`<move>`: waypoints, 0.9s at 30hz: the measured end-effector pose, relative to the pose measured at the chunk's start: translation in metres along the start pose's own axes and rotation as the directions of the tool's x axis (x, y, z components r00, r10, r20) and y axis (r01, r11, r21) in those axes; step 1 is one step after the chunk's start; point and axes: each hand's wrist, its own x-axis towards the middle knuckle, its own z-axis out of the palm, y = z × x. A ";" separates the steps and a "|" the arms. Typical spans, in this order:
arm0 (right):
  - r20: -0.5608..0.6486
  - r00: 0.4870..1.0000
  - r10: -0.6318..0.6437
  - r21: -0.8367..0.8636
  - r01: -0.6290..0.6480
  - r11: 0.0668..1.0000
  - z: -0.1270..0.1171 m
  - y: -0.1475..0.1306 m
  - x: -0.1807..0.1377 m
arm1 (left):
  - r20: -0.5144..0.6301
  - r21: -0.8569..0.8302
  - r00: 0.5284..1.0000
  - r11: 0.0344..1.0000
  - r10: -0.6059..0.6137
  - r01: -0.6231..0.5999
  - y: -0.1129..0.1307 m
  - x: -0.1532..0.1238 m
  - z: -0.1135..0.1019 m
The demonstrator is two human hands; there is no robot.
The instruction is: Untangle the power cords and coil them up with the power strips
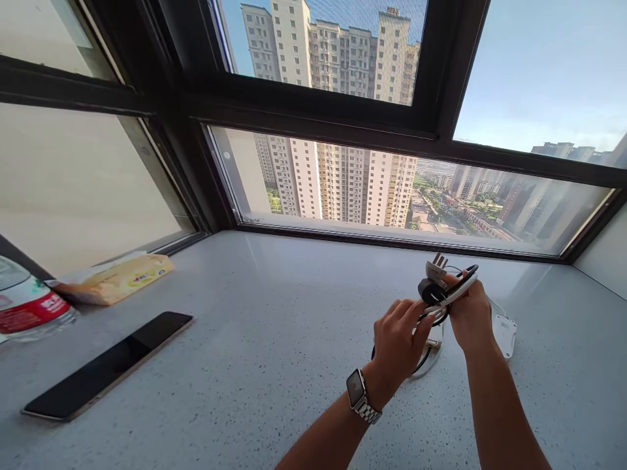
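Both of my hands are at a bundle of black and white cables (pixel 463 287) above the speckled sill, right of centre. My right hand (pixel 470 316) is wrapped round the coiled part. My left hand (pixel 401 336), with a watch on its wrist, has its fingers closed on the near side of the same bundle. From the bundle's top stick out a plug with metal prongs (pixel 437 269) and a round black plug (pixel 432 292). Partly hidden behind my hands, a white cable loop (pixel 428 365) hangs to the sill. Right of my right hand lies a white flat plastic piece (pixel 504 336).
A dark-screened phone (pixel 110 365) lies on the speckled sill (pixel 274 339) at the left. Behind it are a yellow tissue pack (pixel 127 277) and a bottle with a red label (pixel 34 313). Dark window frames (pixel 318 121) border the sill's far side.
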 end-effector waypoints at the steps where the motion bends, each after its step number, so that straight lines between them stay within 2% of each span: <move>1: -0.005 0.999 -0.054 0.048 0.055 0.997 -0.001 -0.001 0.000 | 0.012 -0.038 1.000 0.999 -0.027 0.028 0.000 0.001 -0.001; 3: 0.035 0.993 -0.116 0.127 0.110 0.986 -0.003 -0.004 0.000 | 0.064 -0.143 0.992 0.983 -0.108 0.116 -0.002 0.005 -0.003; 5: 0.145 0.985 -0.092 0.167 0.067 0.984 -0.006 -0.010 -0.001 | 0.131 -0.227 0.971 0.947 -0.200 0.226 -0.008 0.010 -0.007; 7: 0.246 0.968 -0.051 0.140 0.017 0.990 -0.006 -0.015 -0.002 | 0.202 -0.270 0.938 0.904 -0.283 0.331 -0.017 0.016 -0.012; 9: 0.271 0.962 -0.047 0.078 0.027 0.997 -0.005 -0.015 -0.003 | 0.281 -0.348 0.904 0.843 -0.323 0.410 -0.026 0.021 -0.017; 11: 0.288 0.957 -0.019 -0.008 0.023 1.000 0.000 -0.009 -0.003 | 0.386 -0.498 0.880 0.740 -0.277 0.452 -0.034 0.023 -0.020; 13: 0.310 0.950 0.030 -0.110 0.005 0.994 0.007 0.001 -0.004 | 0.457 -0.639 0.864 0.598 -0.211 0.484 -0.039 0.023 -0.019; 14: 0.308 0.950 0.043 -0.169 0.010 0.986 0.011 0.006 -0.004 | 0.475 -0.679 0.854 0.530 -0.210 0.508 -0.040 0.022 -0.018; 16: 0.274 0.962 -0.003 -0.315 0.093 0.944 0.020 0.014 -0.007 | 0.484 -0.698 0.820 0.431 -0.305 0.572 -0.040 0.020 -0.014; 18: 0.247 0.963 -0.110 -0.480 0.220 0.849 0.027 0.018 -0.008 | 0.453 -0.671 0.769 0.396 -0.450 0.627 -0.042 0.019 -0.011; 20: 0.239 0.952 -0.189 -0.617 0.299 0.728 0.027 0.017 -0.007 | 0.392 -0.634 0.733 0.414 -0.557 0.653 -0.047 0.019 -0.009; 22: 0.195 0.956 -0.220 -0.713 0.292 0.637 0.014 0.015 0.001 | 0.285 -0.609 0.736 0.477 -0.614 0.634 -0.056 0.019 -0.008; 23: 0.155 0.960 -0.233 -0.760 0.266 0.592 0.000 0.014 0.007 | 0.214 -0.595 0.750 0.525 -0.626 0.608 -0.061 0.019 -0.009; 25: 0.063 0.966 -0.251 -0.863 0.180 0.473 -0.043 0.015 0.022 | 0.062 -0.543 0.778 0.633 -0.625 0.552 -0.074 0.019 -0.010; 27: -0.063 0.965 -0.256 -0.961 0.010 0.275 -0.099 0.022 0.036 | -0.056 -0.458 0.791 0.719 -0.610 0.523 -0.083 0.017 -0.010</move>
